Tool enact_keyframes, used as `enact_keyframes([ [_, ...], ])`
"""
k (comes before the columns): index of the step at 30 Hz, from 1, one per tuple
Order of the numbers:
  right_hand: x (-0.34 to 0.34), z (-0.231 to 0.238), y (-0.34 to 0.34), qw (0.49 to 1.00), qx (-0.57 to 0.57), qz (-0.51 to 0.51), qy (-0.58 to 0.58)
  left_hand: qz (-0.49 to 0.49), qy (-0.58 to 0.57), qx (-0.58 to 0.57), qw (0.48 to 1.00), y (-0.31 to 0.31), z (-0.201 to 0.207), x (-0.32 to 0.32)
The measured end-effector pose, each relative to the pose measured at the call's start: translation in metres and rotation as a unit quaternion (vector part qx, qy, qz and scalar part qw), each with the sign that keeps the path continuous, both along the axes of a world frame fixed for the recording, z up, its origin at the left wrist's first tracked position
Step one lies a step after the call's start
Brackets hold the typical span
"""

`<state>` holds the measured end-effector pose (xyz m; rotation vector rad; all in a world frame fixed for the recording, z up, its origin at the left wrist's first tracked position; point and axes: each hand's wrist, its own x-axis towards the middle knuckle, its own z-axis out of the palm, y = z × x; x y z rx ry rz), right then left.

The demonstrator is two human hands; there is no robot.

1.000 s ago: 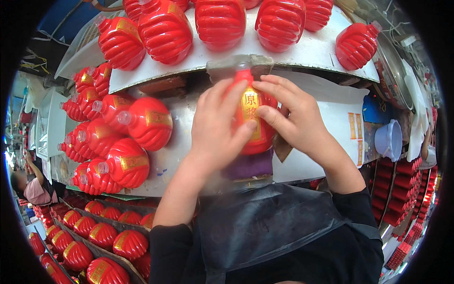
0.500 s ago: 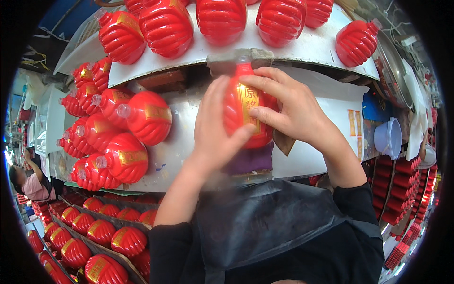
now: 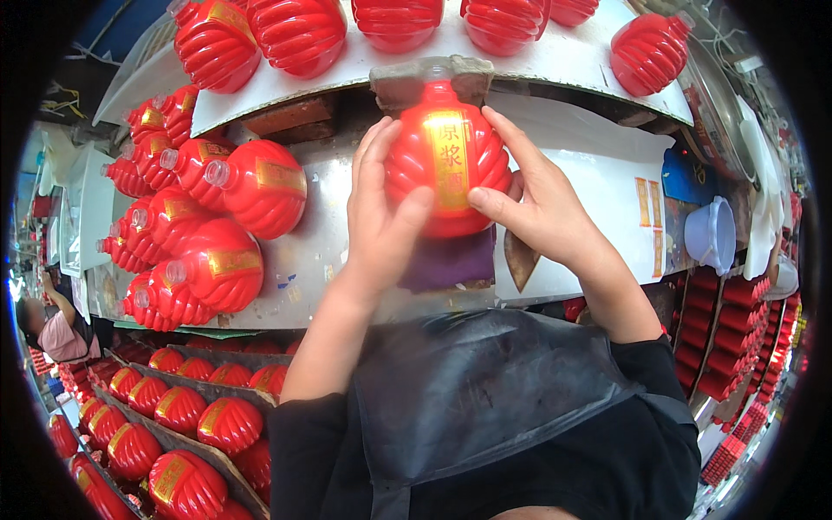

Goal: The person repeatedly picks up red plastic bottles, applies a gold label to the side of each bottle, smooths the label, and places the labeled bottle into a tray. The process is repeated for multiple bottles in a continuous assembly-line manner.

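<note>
A round red ribbed bottle (image 3: 401,173) lies in front of me, its clear neck resting in a notched grey block (image 3: 475,80). A gold label runs down the middle of its upper face. My left hand (image 3: 379,208) cups the bottle's left side, the thumb near its lower part. On the other side my right hand (image 3: 542,208) holds the bottle, its thumb at the lower edge of the label. Beneath the bottle's base shows a purple cloth (image 3: 446,262). By my right hand lies a brown pointed piece (image 3: 521,260), partly hidden.
Several labelled red bottles (image 3: 276,204) lie at left; more stand on the raised white board (image 3: 555,74). Gold label strips (image 3: 642,204) lie on white paper at right, near a pale purple basin (image 3: 710,234). Crated bottles (image 3: 186,485) fill the lower left. A person (image 3: 62,338) is far left.
My right fingers have come off the label and moved to the bottle's right side. My left hand has shifted slightly left, uncovering more of the bottle. The view has tilted a little.
</note>
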<state>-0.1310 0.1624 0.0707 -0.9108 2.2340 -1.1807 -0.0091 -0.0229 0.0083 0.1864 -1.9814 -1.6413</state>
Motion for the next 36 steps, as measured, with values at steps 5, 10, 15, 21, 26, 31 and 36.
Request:
enact_keyframes([
  [5, 0.002, -0.002, -0.006, 0.998, 0.002, -0.010, 0.065, 0.051, -0.016, -0.079, 0.995, 0.009, 0.002, -0.004],
  [10, 0.002, -0.005, -0.004, 0.998, -0.004, -0.003, 0.064, 0.056, -0.022, -0.102, 0.993, 0.009, 0.003, -0.003],
  [15, -0.003, -0.011, -0.001, 0.998, -0.016, 0.009, 0.067, 0.035, -0.021, -0.054, 0.998, 0.005, 0.005, 0.000],
  [21, -0.014, -0.014, 0.007, 0.995, -0.068, 0.031, -0.064, -0.017, -0.013, 0.075, 0.997, -0.004, 0.004, 0.007],
  [26, -0.014, -0.016, 0.007, 0.995, -0.075, 0.031, -0.058, -0.012, -0.014, 0.064, 0.998, -0.004, 0.002, 0.008],
  [31, -0.010, -0.009, 0.005, 0.994, -0.067, 0.017, -0.090, -0.008, -0.019, 0.089, 0.996, -0.002, 0.004, 0.007],
  [36, -0.004, -0.003, 0.001, 0.996, -0.037, 0.001, -0.079, 0.002, -0.024, 0.079, 0.997, 0.002, 0.007, 0.005],
])
